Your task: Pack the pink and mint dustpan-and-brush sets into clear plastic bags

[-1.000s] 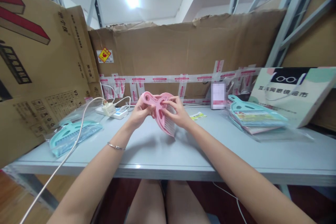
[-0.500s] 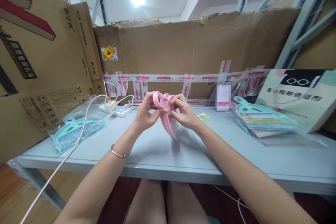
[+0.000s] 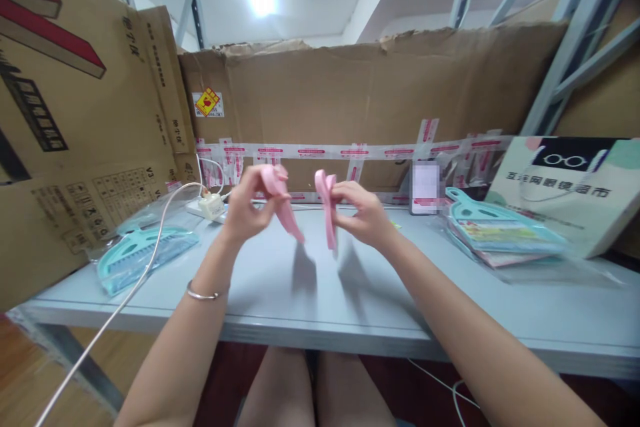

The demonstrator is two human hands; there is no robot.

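Observation:
My left hand [image 3: 250,203] pinches a pink plastic piece [image 3: 286,208] with a rounded top, its lower end pointing down toward the table. A second pink piece [image 3: 327,213], seen nearly edge-on, is gripped by my right hand [image 3: 363,210]. The two pieces are apart, both raised above the grey table [image 3: 320,310]. Their tops look like looped handles, but their broad faces are turned away, so I cannot tell their exact kind. Shadows of both fall on the tabletop below.
Bagged turquoise dustpan-and-brush sets lie left [image 3: 150,253] and right [image 3: 505,223]. A white cable [image 3: 135,300] crosses the left side from a plug [image 3: 213,207]. A phone [image 3: 425,187] and a white box [image 3: 570,193] stand at the right. Cardboard [image 3: 370,87] walls the back.
The pink pieces, together between both hands before, are now separated. My left hand has moved left with one; my right hand holds the other a little to the right.

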